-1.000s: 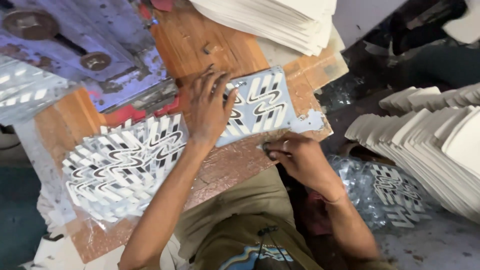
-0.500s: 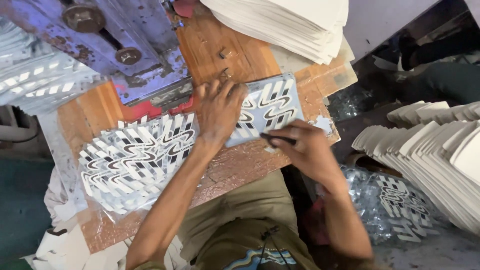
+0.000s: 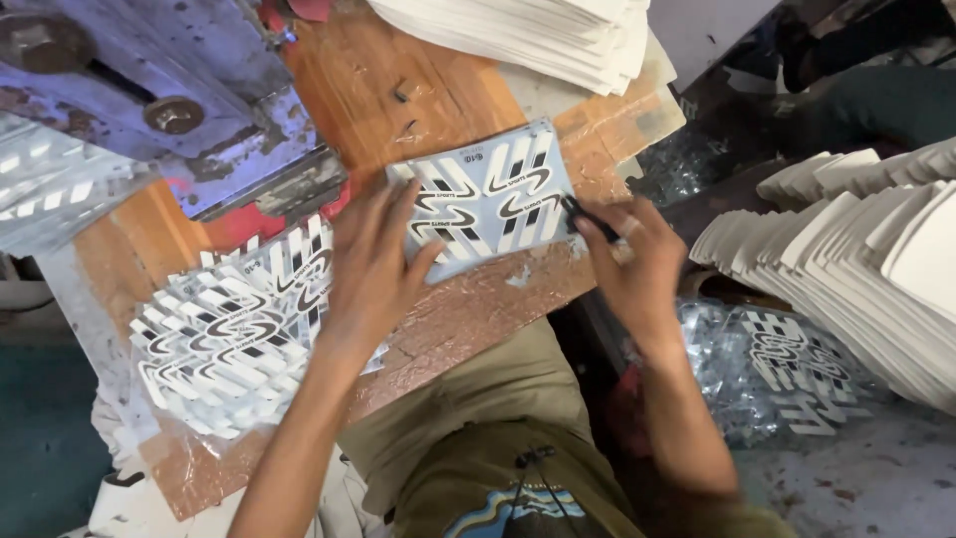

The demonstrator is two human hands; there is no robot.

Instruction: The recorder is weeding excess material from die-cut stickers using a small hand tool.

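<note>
On the worn wooden bench [image 3: 398,70], his left hand [image 3: 373,264] presses flat and open on a printed sheet [image 3: 488,194] while his right hand [image 3: 637,264] pinches a thin dark tool [image 3: 588,217].

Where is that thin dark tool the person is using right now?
In the head view, the thin dark tool is in the right hand, its tip at the right edge of the printed sheet that the left hand touches.

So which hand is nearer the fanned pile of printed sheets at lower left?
Left. The left hand lies beside the fanned pile; the right hand is farther away, past the single printed sheet.
</note>
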